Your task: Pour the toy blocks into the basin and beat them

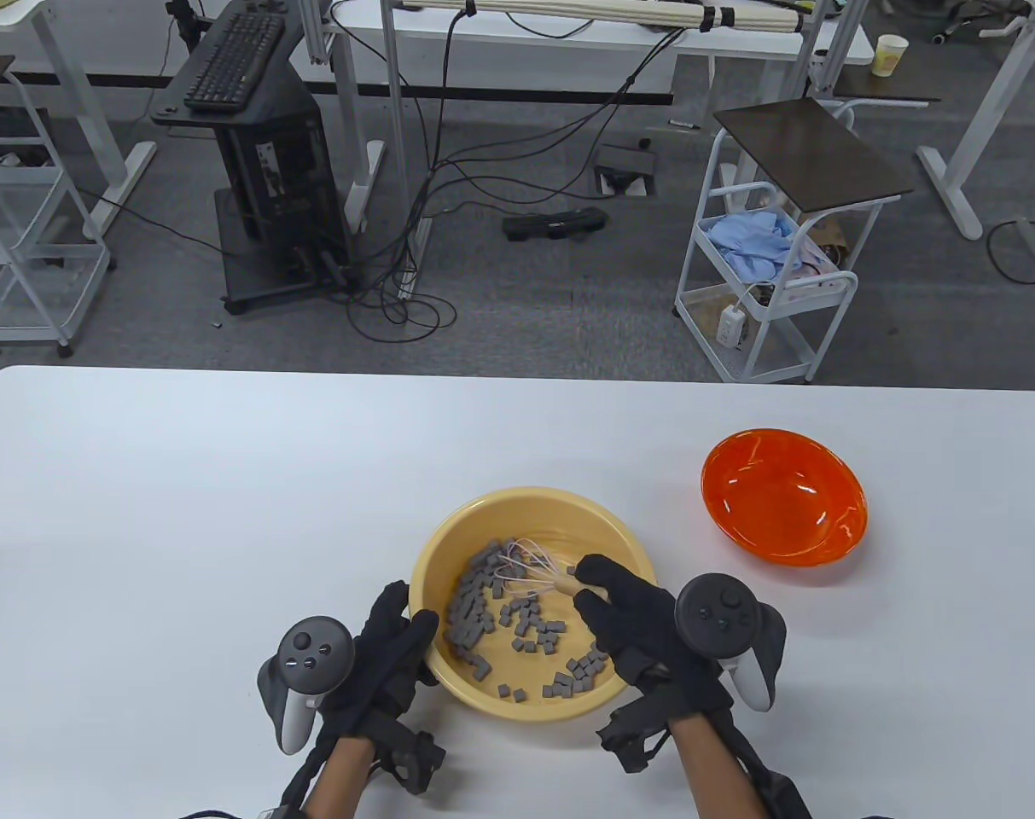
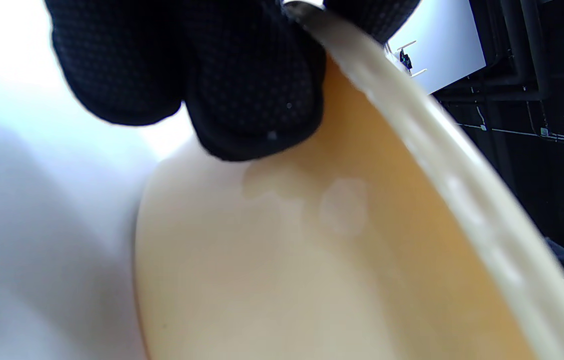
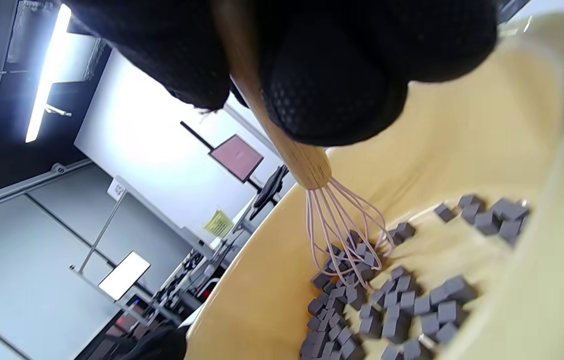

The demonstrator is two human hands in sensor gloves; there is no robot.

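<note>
A yellow basin (image 1: 457, 533) stands at the table's front centre with several small grey toy blocks (image 1: 474, 610) scattered inside it. My right hand (image 1: 615, 601) grips the wooden handle of a whisk (image 1: 530, 572) whose pink wires sit among the blocks (image 3: 397, 305); the right wrist view shows the whisk (image 3: 307, 170) under my fingers. My left hand (image 1: 398, 636) holds the basin's near left rim, its fingers (image 2: 251, 95) curled over the rim of the basin (image 2: 312, 250).
An empty orange bowl (image 1: 782, 495) lies on the table to the right of the basin. Beyond the table's far edge are white carts, a computer stand and floor cables.
</note>
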